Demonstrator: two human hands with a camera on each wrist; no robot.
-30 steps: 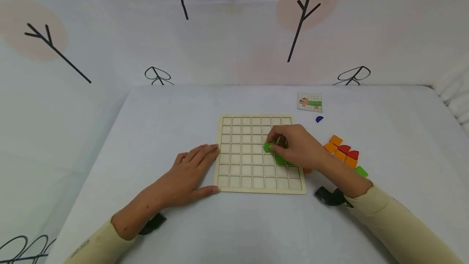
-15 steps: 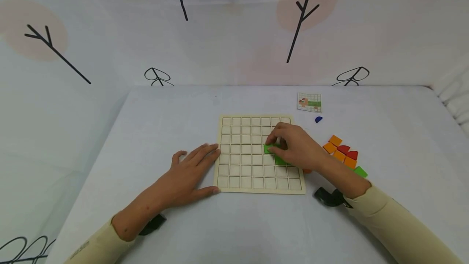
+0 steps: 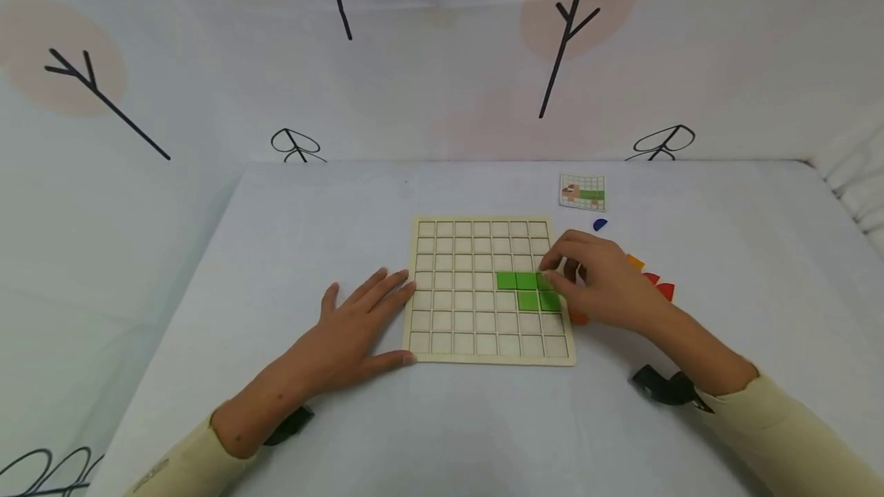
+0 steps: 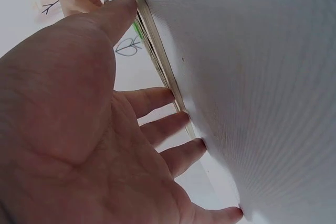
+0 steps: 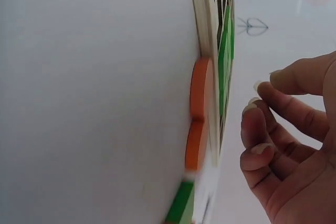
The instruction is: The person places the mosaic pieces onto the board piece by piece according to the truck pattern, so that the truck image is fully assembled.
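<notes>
A pale wooden grid board [image 3: 452,320] lies on the white table. Green square tiles [image 3: 506,281] fill cells in two neighbouring rows toward its right side. My left hand [image 3: 355,340] is spread, its fingertips and thumb touching the board's left edge; the left wrist view shows the fingers [image 4: 152,100] straight against that edge. Above the right edge hovers my right hand [image 3: 604,282], fingers loosely bent, partly covering the rightmost green tiles. In the right wrist view nothing shows between its thumb and fingers. Orange rounded pieces [image 5: 200,90] lie beside the board's right edge.
A small picture card [image 3: 582,192] lies at the back right, with a blue half-circle piece [image 3: 600,225] in front of it. Red pieces [image 3: 665,291] and an orange piece [image 3: 635,261] show behind my right hand. A patterned cloth wall [image 3: 442,83] rises behind the table.
My right hand set the green tile flat into its cell, let it go and moved right to the board's edge, uncovering more green tiles. The left hand stays, its index finger more spread.
</notes>
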